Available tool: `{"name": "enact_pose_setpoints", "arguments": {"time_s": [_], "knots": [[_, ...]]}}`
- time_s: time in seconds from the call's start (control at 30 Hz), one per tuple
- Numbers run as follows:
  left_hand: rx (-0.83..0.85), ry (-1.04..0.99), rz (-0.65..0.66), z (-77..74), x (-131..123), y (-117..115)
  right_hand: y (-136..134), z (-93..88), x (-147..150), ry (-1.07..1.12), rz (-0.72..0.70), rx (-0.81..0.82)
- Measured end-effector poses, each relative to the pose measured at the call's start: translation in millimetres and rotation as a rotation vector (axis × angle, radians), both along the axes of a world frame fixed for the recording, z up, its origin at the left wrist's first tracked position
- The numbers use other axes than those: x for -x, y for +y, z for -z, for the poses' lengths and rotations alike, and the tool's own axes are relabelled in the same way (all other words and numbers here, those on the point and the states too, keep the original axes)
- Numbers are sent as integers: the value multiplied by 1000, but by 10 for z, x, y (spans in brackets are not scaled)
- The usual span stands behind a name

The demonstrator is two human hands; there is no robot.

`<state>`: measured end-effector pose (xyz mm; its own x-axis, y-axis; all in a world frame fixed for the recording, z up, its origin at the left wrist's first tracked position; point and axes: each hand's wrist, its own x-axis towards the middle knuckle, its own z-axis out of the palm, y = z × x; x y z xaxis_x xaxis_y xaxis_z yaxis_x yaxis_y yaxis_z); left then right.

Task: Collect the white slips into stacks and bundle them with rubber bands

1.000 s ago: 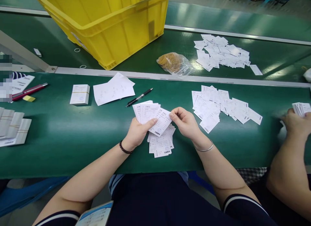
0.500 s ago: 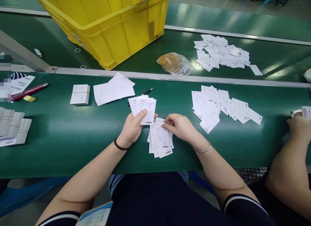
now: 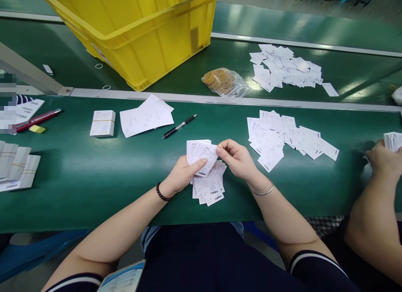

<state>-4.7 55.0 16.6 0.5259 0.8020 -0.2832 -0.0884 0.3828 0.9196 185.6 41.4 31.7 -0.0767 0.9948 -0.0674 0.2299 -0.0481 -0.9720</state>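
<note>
My left hand [image 3: 185, 171] is closed round a small fan of white printed cards [image 3: 201, 153], thumb on top. With thumb and forefinger, my right hand [image 3: 236, 158] pinches the upper right corner of the top card [image 3: 210, 153] in that fan. Below both hands a loose stack of printed cards [image 3: 210, 189] lies on the green table, partly covered by the held ones. A black pen [image 3: 179, 126] rests just beyond my left hand. To the right of my right hand, more cards [image 3: 270, 137] are spread in an overlapping pile.
A yellow crate [image 3: 163, 49] stands at the back beside a bag of rubber bands [image 3: 222, 81] and a scattered card heap [image 3: 289, 68]. Banded card stacks [image 3: 102, 123] and white sheets [image 3: 146, 116] lie left. At far right a co-worker's hand [image 3: 385, 156] holds cards.
My left hand has moved right and down with its cards, over the loose stack. My right hand has risen from the stack to the fan, a card now pinched at its corner.
</note>
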Motion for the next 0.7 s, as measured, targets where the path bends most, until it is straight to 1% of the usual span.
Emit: {"name": "enact_pose_setpoints", "arguments": {"time_s": [0.1,0.27,0.43,0.53,0.57,0.63,0.7], "knots": [[-16,31,4,10,5,-3,13,20,-2,34,7,30],[5,77,-78,37,4,-8,18,46,-14,35,-20,23],[-13,103,-108,30,-2,-10,-3,25,4,15,-27,39],[-2,59,-116,23,5,5,-7,5,2,23,-11,32],[2,27,-136,18,12,21,-5,-6,-7,27,-2,31],[-7,-32,-221,-4,38,75,0,-32,-37,22,0,47],[-39,-72,-342,-42,75,150,5,-57,-68,-23,-57,100]]}}
